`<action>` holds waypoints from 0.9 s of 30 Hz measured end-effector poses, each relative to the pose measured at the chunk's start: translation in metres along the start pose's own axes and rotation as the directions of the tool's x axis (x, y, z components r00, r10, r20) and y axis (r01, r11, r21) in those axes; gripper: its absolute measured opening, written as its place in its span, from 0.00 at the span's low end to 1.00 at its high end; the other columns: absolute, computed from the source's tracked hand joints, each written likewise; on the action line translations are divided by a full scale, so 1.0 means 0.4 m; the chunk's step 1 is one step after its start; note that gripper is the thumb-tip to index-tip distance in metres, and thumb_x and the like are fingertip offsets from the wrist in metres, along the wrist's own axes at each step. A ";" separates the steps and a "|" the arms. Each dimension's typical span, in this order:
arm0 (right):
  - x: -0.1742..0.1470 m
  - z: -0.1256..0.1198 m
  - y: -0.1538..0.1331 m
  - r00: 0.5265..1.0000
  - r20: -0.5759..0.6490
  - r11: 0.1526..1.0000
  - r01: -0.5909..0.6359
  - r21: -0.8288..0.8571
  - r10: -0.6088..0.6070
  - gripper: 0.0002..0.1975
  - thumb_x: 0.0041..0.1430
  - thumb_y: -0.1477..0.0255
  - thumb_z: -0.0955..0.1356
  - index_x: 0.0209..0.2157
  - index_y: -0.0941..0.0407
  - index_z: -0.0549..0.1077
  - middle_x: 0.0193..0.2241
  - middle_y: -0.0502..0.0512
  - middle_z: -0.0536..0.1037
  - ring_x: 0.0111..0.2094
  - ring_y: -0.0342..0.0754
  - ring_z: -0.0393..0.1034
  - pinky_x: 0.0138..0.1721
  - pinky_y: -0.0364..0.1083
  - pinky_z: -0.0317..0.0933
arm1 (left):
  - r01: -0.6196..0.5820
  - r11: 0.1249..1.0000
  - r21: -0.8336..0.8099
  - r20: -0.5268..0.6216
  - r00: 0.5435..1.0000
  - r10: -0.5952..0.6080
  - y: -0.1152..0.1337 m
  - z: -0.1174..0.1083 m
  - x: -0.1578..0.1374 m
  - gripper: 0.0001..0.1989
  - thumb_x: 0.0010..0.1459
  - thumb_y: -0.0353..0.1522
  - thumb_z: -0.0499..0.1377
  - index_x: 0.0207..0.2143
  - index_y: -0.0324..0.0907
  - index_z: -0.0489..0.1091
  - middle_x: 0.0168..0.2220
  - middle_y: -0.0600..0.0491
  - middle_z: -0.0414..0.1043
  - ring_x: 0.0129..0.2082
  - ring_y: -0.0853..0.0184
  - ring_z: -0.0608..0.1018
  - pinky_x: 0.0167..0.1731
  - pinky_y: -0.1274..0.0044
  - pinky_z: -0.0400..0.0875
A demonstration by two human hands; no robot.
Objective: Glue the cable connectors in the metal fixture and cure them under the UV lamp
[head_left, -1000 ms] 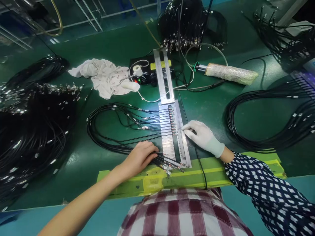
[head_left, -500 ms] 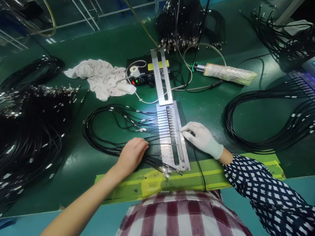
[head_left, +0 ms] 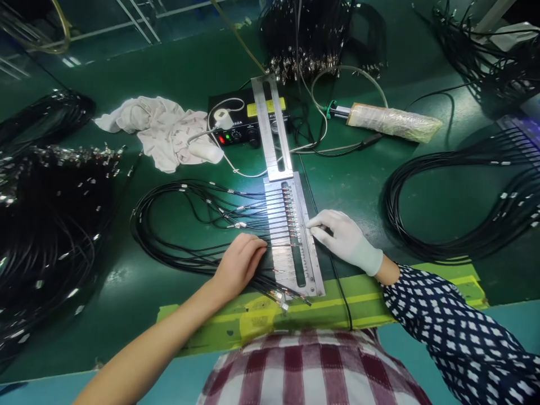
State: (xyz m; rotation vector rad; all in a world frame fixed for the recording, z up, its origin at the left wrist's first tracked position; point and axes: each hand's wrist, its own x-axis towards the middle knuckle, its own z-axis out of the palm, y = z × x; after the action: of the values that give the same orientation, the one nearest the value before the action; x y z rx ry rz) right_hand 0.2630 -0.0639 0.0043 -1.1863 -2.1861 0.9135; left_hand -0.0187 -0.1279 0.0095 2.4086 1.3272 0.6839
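Bare, my left hand (head_left: 241,260) pinches a thin black cable (head_left: 280,245) at the left edge of a slotted metal fixture (head_left: 313,275). That cable's end lies across the fixture's slot. Above it, several black cables (head_left: 253,211) lie side by side with their bared ends in a row along the fixture. Loose cable ends (head_left: 278,295) stick out below my left hand, near the fixture's lower end. My right hand (head_left: 348,241), in a white glove, has thumb and fingers closed at the fixture's right edge; the fingertips' contact is partly hidden.
A second slotted metal plate (head_left: 258,109) leans from the fixture over a black control box (head_left: 234,135). A white cloth (head_left: 158,126) lies left of the box, and a wrapped handle tool (head_left: 390,122) lies right. Cable bundles (head_left: 46,225) cover the left; a coiled bundle (head_left: 396,225) lies right.
My left hand has slid right along the cable, closer to the fixture. My right hand stays at the fixture's edge. The whole view has shifted slightly.
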 end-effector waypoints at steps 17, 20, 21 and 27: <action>0.004 -0.002 0.001 1.000 0.022 1.000 -0.010 -0.004 0.010 0.05 0.65 0.72 0.66 0.38 0.51 0.75 0.37 0.49 0.78 0.40 0.50 0.70 0.45 0.51 0.58 | -0.166 0.980 0.114 0.089 0.984 0.157 -0.020 0.002 0.012 0.12 0.65 0.24 0.51 0.50 0.40 0.64 0.38 0.48 0.69 0.35 0.65 0.67 0.36 0.74 0.66; 0.003 -0.003 0.001 1.000 0.025 1.000 -0.008 -0.010 0.008 0.06 0.66 0.72 0.65 0.39 0.51 0.75 0.38 0.50 0.79 0.41 0.50 0.70 0.45 0.51 0.58 | -0.189 0.977 0.101 0.085 0.980 0.181 -0.018 -0.008 0.016 0.15 0.64 0.22 0.52 0.52 0.39 0.64 0.38 0.47 0.68 0.36 0.66 0.67 0.36 0.74 0.66; 0.003 -0.003 0.001 1.000 0.025 1.000 -0.008 -0.011 0.009 0.06 0.66 0.72 0.65 0.39 0.51 0.75 0.38 0.50 0.79 0.41 0.50 0.70 0.45 0.51 0.58 | -0.197 0.976 0.094 0.086 0.978 0.189 -0.017 -0.012 0.018 0.16 0.64 0.22 0.51 0.53 0.39 0.64 0.38 0.47 0.67 0.36 0.66 0.67 0.36 0.74 0.67; 0.002 -0.004 0.004 0.999 0.037 1.000 -0.011 -0.001 0.011 0.06 0.66 0.72 0.65 0.40 0.52 0.75 0.39 0.50 0.78 0.42 0.50 0.70 0.45 0.51 0.58 | -0.343 0.915 0.215 0.111 0.939 0.326 -0.015 -0.026 0.024 0.20 0.63 0.21 0.51 0.56 0.36 0.64 0.40 0.44 0.66 0.38 0.64 0.67 0.38 0.72 0.68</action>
State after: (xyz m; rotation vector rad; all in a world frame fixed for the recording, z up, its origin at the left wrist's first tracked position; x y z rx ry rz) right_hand 0.2645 -0.0620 0.0040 -1.1921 -2.2111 0.9467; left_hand -0.0241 -0.1161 0.0177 2.8601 1.0216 0.5408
